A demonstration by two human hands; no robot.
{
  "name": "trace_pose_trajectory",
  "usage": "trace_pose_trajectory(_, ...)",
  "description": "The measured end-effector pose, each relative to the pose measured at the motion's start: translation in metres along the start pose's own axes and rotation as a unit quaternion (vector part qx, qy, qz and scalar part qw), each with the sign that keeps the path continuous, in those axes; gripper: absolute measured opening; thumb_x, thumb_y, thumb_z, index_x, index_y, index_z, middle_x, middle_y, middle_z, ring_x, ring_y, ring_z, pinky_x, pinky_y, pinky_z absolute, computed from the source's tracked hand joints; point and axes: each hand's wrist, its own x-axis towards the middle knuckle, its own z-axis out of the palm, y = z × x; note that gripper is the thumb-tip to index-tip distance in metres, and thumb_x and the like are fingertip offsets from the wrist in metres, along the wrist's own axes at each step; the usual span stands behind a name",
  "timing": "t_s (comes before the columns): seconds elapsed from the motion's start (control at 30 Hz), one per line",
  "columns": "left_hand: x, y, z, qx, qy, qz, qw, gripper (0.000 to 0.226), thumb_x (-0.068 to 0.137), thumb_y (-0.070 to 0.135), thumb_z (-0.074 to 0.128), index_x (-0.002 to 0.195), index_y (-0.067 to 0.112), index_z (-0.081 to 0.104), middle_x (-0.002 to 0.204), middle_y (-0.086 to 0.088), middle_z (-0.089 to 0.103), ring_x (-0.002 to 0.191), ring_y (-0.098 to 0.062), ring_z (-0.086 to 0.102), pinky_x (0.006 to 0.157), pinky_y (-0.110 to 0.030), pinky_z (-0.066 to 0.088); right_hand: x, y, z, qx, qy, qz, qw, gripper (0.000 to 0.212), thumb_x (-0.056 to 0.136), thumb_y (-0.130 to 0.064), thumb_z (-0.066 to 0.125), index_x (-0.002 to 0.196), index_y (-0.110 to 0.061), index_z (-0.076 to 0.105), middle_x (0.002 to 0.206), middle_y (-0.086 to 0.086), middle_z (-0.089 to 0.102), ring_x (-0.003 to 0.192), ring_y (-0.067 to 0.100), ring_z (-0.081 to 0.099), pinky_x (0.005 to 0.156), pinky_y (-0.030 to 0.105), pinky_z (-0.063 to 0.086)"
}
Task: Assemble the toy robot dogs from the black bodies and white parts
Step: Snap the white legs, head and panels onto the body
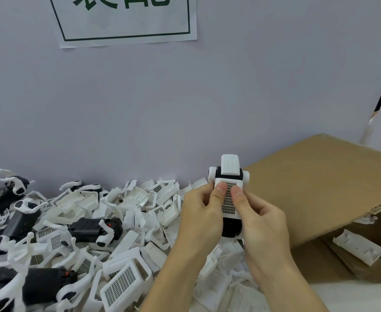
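A: Nearest, the left hand (201, 212) and right hand (260, 218) grip the toy dog (228, 176), thumbs pressing its grid cover (228, 202).

B: Left of the fingers, loose white parts (126, 224) and black bodies (90, 229); right, a cardboard box (324, 183).

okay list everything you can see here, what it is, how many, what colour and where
toy robot dog: one, white shell on a black body, held up in front of the wall, centre right
black bodies: several, black with white legs, lying in the pile at left
white parts: too many to count, white, some with grey grid panels, heaped along the wall from left to centre
cardboard box: one, brown, at right, flap open, a few white parts inside
paper sign: one, white with green print, on the wall at top
left hand: grips the toy, thumb on its grid panel
right hand: grips the toy, thumb on its grid panel
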Motion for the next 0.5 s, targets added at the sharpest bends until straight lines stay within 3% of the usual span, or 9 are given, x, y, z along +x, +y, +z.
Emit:
trace_pose_trajectory(0.1, 0.003, -0.002, -0.004, -0.032, -0.006, -0.009, 0.999, 0.031, 0.104, 0.029, 0.054, 0.092, 0.015, 0.080, 0.083, -0.007, 0.077, 0.076, -0.014, 0.071, 0.067, -0.031, 0.057, 0.001, 0.000, -0.001, 0.000, -0.021, -0.003, 1.000, 0.033, 0.075, -0.044, 0.069, 0.098, -0.024, 0.082, 0.097, 0.007, 0.079, 0.095, 0.025, 0.076, 0.086, 0.043, 0.058)
trace_pose_trajectory(0.2, 0.005, -0.003, -0.011, -0.071, -0.065, -0.035, 0.995, 0.030, 0.099, 0.041, 0.059, 0.101, 0.020, 0.080, 0.098, -0.011, 0.078, 0.093, -0.021, 0.075, 0.070, -0.031, 0.060, 0.003, -0.002, -0.002, 0.000, -0.032, -0.010, 0.999, 0.037, 0.080, -0.047, 0.067, 0.103, -0.021, 0.081, 0.102, 0.009, 0.079, 0.099, 0.027, 0.075, 0.094, 0.051, 0.056)
trace_pose_trajectory(0.3, 0.007, -0.004, -0.020, -0.078, -0.129, -0.036, 0.988, 0.030, 0.094, 0.035, 0.064, 0.118, 0.020, 0.075, 0.110, -0.011, 0.077, 0.107, -0.026, 0.073, 0.088, -0.040, 0.060, 0.004, -0.003, -0.005, 0.001, -0.043, 0.001, 0.999, 0.039, 0.086, -0.047, 0.062, 0.106, -0.017, 0.080, 0.104, 0.011, 0.078, 0.102, 0.029, 0.074, 0.097, 0.055, 0.054)
trace_pose_trajectory(0.43, 0.007, -0.004, -0.021, -0.096, -0.104, -0.043, 0.989, 0.025, 0.102, 0.019, 0.058, 0.122, 0.012, 0.072, 0.111, -0.015, 0.076, 0.108, -0.033, 0.072, 0.101, -0.058, 0.052, 0.005, -0.009, -0.009, 0.014, -0.092, 0.024, 0.995, 0.039, 0.086, -0.036, 0.063, 0.114, -0.014, 0.077, 0.113, 0.012, 0.076, 0.111, 0.028, 0.071, 0.102, 0.052, 0.051)
trace_pose_trajectory(0.5, 0.007, -0.004, -0.020, -0.098, -0.098, -0.054, 0.989, 0.028, 0.103, 0.020, 0.054, 0.123, 0.010, 0.071, 0.112, -0.017, 0.075, 0.110, -0.035, 0.071, 0.102, -0.060, 0.051, 0.004, -0.012, -0.011, -0.006, -0.112, 0.018, 0.993, 0.042, 0.083, -0.033, 0.065, 0.120, -0.015, 0.074, 0.116, 0.009, 0.075, 0.113, 0.025, 0.070, 0.102, 0.050, 0.051)
